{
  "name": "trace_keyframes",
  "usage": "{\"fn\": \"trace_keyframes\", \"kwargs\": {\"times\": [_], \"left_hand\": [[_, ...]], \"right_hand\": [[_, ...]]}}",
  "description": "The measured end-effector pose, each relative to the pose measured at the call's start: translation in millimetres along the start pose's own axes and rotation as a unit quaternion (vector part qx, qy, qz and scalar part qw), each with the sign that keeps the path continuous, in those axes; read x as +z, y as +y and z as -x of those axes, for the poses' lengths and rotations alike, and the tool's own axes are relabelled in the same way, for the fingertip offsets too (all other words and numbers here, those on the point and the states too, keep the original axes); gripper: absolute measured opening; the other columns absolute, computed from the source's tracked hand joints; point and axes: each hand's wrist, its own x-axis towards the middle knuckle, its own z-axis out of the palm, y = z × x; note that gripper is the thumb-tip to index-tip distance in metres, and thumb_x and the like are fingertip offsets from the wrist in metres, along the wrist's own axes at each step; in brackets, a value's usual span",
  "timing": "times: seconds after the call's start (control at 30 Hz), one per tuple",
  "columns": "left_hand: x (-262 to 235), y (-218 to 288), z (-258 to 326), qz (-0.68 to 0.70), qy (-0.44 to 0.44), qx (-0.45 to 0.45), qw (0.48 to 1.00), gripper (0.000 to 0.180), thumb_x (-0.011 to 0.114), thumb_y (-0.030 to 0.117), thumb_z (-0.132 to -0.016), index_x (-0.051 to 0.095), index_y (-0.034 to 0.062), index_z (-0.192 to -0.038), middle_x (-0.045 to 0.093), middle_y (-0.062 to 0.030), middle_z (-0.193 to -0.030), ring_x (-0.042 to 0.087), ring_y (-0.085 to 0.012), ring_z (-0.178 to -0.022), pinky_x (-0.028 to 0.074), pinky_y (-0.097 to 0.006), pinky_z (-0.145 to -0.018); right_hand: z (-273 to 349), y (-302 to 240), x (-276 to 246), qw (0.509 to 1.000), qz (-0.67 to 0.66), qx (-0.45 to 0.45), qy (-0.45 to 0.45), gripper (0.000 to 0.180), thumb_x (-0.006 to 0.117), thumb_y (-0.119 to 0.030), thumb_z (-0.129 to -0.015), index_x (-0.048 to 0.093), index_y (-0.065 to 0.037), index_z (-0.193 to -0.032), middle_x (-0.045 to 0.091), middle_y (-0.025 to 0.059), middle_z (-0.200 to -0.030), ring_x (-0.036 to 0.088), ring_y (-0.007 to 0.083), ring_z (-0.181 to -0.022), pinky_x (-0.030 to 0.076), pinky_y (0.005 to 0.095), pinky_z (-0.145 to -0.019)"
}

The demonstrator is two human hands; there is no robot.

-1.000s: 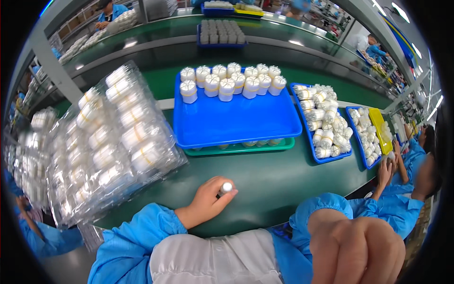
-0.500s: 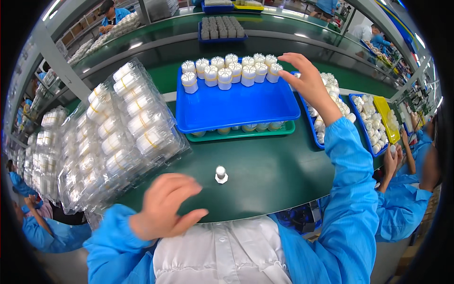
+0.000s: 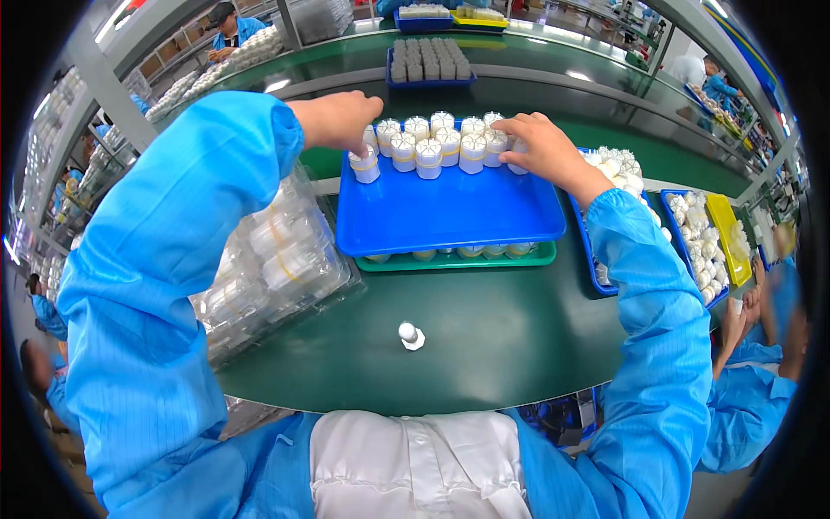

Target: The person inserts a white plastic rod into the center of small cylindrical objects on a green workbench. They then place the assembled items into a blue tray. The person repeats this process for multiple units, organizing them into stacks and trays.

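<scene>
A blue tray lies in front of me, with a double row of white cylindrical bundles along its far side, several bound by thin yellow bands. At the left end of the rows my left hand reaches over, fingers curled down around an end bundle and partly hiding it. My right hand closes its thumb and fingers about the rightmost bundle, which it mostly covers. Nearer me, a single small white piece with a rounded top and flat flared base stands on the green table.
A green tray with more bundles sits under the blue one. Clear plastic packs of bundles are stacked at left, partly behind my left arm. Blue trays of white pieces and a co-worker's hands are at right. Beyond runs a conveyor.
My left hand has swung from near the table's front edge up to the left end of the bundles. My right hand has come closer onto the right end bundle. The whole view has shifted slightly.
</scene>
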Motion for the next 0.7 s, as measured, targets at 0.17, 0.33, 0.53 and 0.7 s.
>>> {"fn": "trace_keyframes", "kwargs": {"times": [0.17, 0.33, 0.53, 0.7], "left_hand": [[-2.3, 25.5, 4.1, 0.087, -0.046, 0.001, 0.995, 0.067, 0.074, 0.016, -0.083, 0.044, 0.0073, -0.142, 0.051, -0.0231, -0.128, 0.057, -0.0416, -0.116, 0.047, -0.045, -0.1], [37.7, 20.4, 6.6, 0.089, 0.062, -0.004, 0.994, 0.069, 0.068, 0.014, -0.084, 0.041, 0.0041, -0.147, 0.051, -0.0248, -0.129, 0.054, -0.0427, -0.12, 0.047, -0.047, -0.102], [41.8, 35.3, 7.5, 0.055, 0.12, 0.013, 0.991, 0.076, 0.08, 0.022, -0.078, 0.045, 0.0018, -0.143, 0.052, -0.0237, -0.126, 0.053, -0.0414, -0.118, 0.048, -0.046, -0.101], [43.3, 29.4, -11.6, 0.027, 0.121, 0.022, 0.992, 0.076, 0.082, 0.021, -0.074, 0.047, 0.0048, -0.139, 0.052, -0.0214, -0.122, 0.052, -0.0399, -0.117, 0.047, -0.046, -0.101]], "right_hand": [[3.3, 5.8, 0.1, 0.999, -0.029, 0.018, -0.008, 0.048, 0.078, -0.018, -0.079, 0.063, -0.014, -0.125, 0.067, 0.0095, -0.111, 0.059, 0.0315, -0.108, 0.049, 0.0415, -0.095], [2.6, -1.6, -1.7, 0.999, -0.038, 0.022, -0.014, 0.051, 0.078, -0.019, -0.079, 0.063, -0.014, -0.127, 0.068, 0.0098, -0.112, 0.059, 0.0315, -0.106, 0.049, 0.0408, -0.096], [4.9, -7.3, -2.6, 0.998, -0.057, -0.013, -0.023, 0.051, 0.077, -0.029, -0.083, 0.062, -0.015, -0.13, 0.065, 0.0125, -0.12, 0.059, 0.0339, -0.113, 0.049, 0.0417, -0.099], [3.5, -23.2, 10.2, 0.999, -0.025, -0.03, -0.006, 0.057, 0.07, -0.049, -0.088, 0.059, -0.015, -0.132, 0.064, 0.0139, -0.118, 0.062, 0.0368, -0.109, 0.051, 0.0453, -0.093]]}}
